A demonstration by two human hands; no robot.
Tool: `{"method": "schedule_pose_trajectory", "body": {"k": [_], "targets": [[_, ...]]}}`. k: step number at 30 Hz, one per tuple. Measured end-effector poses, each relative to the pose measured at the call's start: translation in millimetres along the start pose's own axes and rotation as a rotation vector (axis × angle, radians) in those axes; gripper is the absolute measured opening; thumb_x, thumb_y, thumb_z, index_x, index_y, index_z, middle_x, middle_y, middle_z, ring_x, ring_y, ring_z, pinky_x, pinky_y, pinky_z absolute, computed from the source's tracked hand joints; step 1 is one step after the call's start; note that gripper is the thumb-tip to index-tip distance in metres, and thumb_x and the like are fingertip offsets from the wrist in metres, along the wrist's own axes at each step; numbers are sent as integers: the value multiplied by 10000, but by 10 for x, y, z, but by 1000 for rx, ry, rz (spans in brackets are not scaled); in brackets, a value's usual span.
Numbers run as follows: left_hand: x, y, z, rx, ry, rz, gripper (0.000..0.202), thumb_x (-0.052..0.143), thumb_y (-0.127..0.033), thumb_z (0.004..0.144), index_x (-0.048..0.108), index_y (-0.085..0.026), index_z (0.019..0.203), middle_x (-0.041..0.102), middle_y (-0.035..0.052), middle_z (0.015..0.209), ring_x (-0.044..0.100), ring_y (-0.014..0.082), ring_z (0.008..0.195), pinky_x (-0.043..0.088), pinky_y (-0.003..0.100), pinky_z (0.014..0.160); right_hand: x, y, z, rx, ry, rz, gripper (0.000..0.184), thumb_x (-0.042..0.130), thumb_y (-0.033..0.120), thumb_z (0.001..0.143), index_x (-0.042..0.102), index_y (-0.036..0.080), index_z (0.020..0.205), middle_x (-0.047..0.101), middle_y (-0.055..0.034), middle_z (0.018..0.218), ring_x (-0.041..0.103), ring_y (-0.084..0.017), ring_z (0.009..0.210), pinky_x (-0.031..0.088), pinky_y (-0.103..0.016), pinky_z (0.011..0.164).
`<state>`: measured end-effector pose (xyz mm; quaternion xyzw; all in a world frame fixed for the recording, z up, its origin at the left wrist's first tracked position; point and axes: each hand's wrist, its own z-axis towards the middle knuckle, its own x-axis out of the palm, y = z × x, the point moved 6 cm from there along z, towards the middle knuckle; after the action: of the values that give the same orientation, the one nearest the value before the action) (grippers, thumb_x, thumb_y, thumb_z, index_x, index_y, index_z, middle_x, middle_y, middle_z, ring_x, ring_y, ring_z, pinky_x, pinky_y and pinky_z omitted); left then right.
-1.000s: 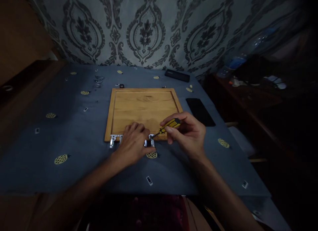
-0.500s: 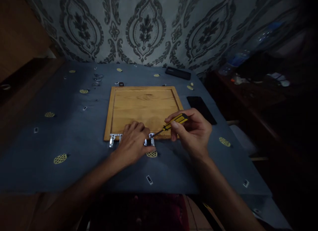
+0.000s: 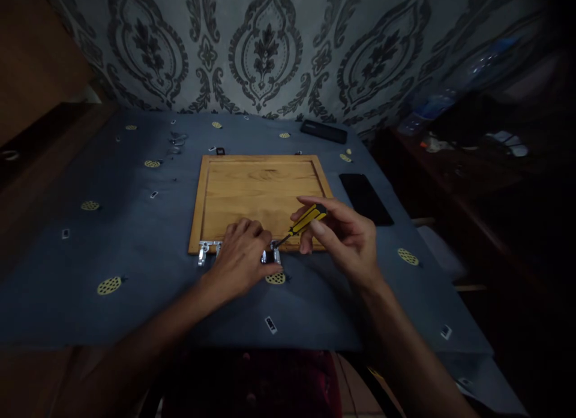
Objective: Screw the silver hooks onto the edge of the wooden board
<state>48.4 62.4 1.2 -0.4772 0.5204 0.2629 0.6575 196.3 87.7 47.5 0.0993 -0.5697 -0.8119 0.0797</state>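
A framed wooden panel (image 3: 258,190) lies flat on a blue cloth with yellow dots. Along its near edge sits a silver metal hinge bracket (image 3: 204,252). My left hand (image 3: 240,256) lies over the middle of that bracket, fingers curled down on it and pressing it to the panel's edge. My right hand (image 3: 344,238) pinches a small screwdriver with a yellow and black handle (image 3: 308,219). Its tip points down-left at the bracket's right end (image 3: 275,250), just right of my left hand.
A black phone (image 3: 365,198) lies right of the panel, and a dark flat case (image 3: 323,131) lies at the back near the patterned wall. Small loose parts (image 3: 177,141) are scattered at the back left. A dark cluttered side table (image 3: 472,160) stands to the right.
My right hand has turned the screwdriver, its fingers shifting along the handle, while the tip stays at the bracket. My left hand has not moved.
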Motion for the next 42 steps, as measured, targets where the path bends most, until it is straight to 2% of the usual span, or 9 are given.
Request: {"method": "schedule_pose_trajectory", "body": {"k": [5, 9, 12, 16, 25, 30, 32, 38, 42], "targets": [[-16, -10, 5, -10, 14, -1, 403, 784, -484, 831, 656, -181, 1064, 642, 78, 1127, 529, 307, 1117, 427, 438, 927, 3, 13, -9, -35, 0, 17, 187, 780, 352, 849, 728, 218, 968, 763, -27, 899, 638, -87, 469, 556, -218, 417], [-21, -15, 8, -18, 29, -15, 409, 793, -465, 829, 655, -182, 1089, 640, 79, 1135, 531, 304, 1127, 423, 432, 932, -4, -10, -17, -56, -38, 33, 245, 858, 310, 761, 663, 209, 867, 778, -28, 886, 629, -95, 501, 525, -196, 378], [-26, -18, 6, -17, 31, -15, 409, 794, -464, 828, 654, -175, 1081, 637, 81, 1124, 534, 303, 1121, 426, 435, 931, 14, -16, -19, -41, 10, 63, 251, 850, 312, 775, 659, 216, 907, 774, -16, 863, 645, -97, 510, 534, -194, 404], [-31, -23, 4, -9, 30, -4, 393, 797, -464, 824, 649, -178, 1048, 635, 76, 1108, 536, 299, 1103, 431, 432, 916, 40, -12, -25, 5, 93, 65, 266, 743, 353, 889, 715, 244, 1130, 757, -29, 929, 665, -93, 515, 581, -227, 483], [-25, -16, 0, -5, 19, -16, 385, 781, -465, 842, 648, -183, 1067, 635, 68, 1109, 531, 292, 1104, 428, 427, 925, 42, -14, -19, -24, 48, 58, 242, 866, 321, 754, 695, 189, 863, 767, -38, 857, 640, -102, 503, 539, -198, 388], [-26, -18, 6, -22, 50, -36, 368, 772, -445, 853, 649, -175, 1070, 628, 76, 1105, 525, 300, 1108, 429, 436, 922, 57, 2, -20, -19, 109, 37, 223, 789, 323, 842, 729, 226, 1035, 757, -28, 898, 682, -107, 539, 574, -209, 455], [-31, -19, 6, -18, 36, -36, 346, 758, -449, 863, 649, -180, 1050, 622, 76, 1096, 521, 303, 1106, 429, 441, 919, 64, -6, -20, 3, 124, 19, 198, 774, 329, 857, 733, 218, 1015, 750, -32, 922, 660, -90, 485, 570, -214, 451], [-19, -12, 5, -15, 34, -28, 367, 769, -457, 852, 650, -174, 1052, 621, 72, 1080, 529, 296, 1089, 432, 436, 917, 53, -28, -16, 25, 15, 63, 284, 867, 348, 752, 651, 189, 847, 753, -20, 839, 602, -81, 400, 518, -201, 346], [-28, -19, 11, -16, 47, -19, 389, 790, -462, 831, 655, -170, 1049, 623, 72, 1086, 528, 301, 1102, 430, 433, 923, -14, 10, -29, -58, -123, 54, 266, 843, 356, 787, 630, 207, 840, 758, -7, 810, 570, -71, 370, 480, -192, 321]]}}
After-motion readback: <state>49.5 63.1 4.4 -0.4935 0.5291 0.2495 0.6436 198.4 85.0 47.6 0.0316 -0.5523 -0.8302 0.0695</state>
